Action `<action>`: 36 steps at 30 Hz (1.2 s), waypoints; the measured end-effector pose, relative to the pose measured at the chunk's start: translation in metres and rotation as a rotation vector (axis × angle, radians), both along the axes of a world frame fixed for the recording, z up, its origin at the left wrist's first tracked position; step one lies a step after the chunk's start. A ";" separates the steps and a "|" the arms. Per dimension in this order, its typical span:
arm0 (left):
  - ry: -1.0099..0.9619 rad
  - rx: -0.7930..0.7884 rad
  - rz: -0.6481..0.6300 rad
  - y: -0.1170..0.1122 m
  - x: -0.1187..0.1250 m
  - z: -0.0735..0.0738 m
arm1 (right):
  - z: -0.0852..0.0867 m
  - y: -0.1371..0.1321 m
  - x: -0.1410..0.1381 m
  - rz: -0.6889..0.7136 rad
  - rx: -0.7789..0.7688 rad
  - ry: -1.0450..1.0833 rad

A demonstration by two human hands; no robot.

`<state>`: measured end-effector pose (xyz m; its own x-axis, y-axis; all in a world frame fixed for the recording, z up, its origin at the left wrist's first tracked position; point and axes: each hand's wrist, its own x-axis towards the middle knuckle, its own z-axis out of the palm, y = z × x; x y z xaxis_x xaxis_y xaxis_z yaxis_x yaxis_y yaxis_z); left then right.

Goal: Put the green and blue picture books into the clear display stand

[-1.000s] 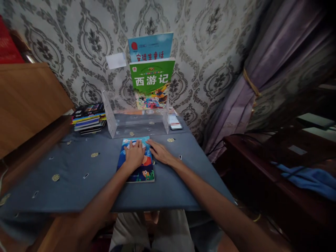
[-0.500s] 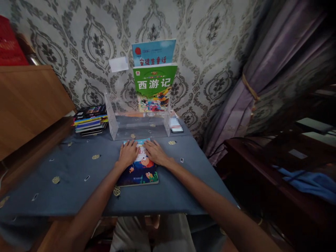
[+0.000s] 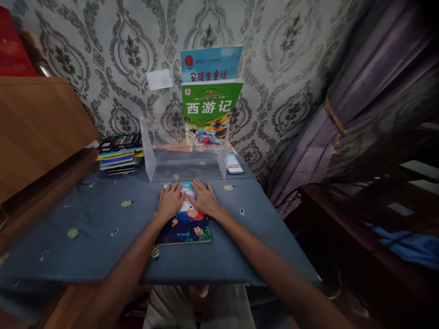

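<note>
A colourful children's book (image 3: 187, 227) lies flat on the blue-grey tablecloth (image 3: 103, 237), just in front of a clear acrylic book stand (image 3: 185, 157). My left hand (image 3: 170, 201) rests palm down on the book's upper left part, fingers stretched out. My right hand (image 3: 204, 199) lies flat on its upper right part, fingers spread. A green book (image 3: 210, 109) stands upright in the stand, with a blue book (image 3: 210, 62) behind and above it.
A stack of books (image 3: 120, 153) sits at the table's back left. A wooden panel (image 3: 37, 128) rises at the left. Patterned wallpaper backs the table, a purple curtain (image 3: 329, 114) hangs at the right, and blue cloth (image 3: 408, 242) lies on dark furniture.
My right hand has moved from the cloth beside the book onto its cover. My left hand has shifted slightly left. Both now lie flat on the book.
</note>
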<state>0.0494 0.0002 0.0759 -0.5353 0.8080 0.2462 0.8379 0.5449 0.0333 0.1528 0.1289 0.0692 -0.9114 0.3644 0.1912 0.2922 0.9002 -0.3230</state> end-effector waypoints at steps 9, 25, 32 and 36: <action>-0.037 -0.003 0.018 -0.001 0.000 0.000 | -0.009 0.018 -0.003 0.014 -0.126 0.046; -0.092 -0.063 -0.176 0.002 -0.009 0.001 | -0.025 0.058 -0.007 0.147 -0.268 0.122; -0.147 -0.138 -0.358 0.004 -0.010 0.008 | -0.021 0.053 -0.008 0.104 -0.262 0.070; -0.179 -0.128 -0.422 0.000 -0.001 0.009 | -0.017 0.050 -0.007 0.100 -0.251 0.050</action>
<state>0.0483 -0.0002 0.0846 -0.1783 0.9818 0.0646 0.9742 0.1669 0.1520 0.1456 0.1787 0.0518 -0.9371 0.3145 0.1514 0.1839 0.8136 -0.5516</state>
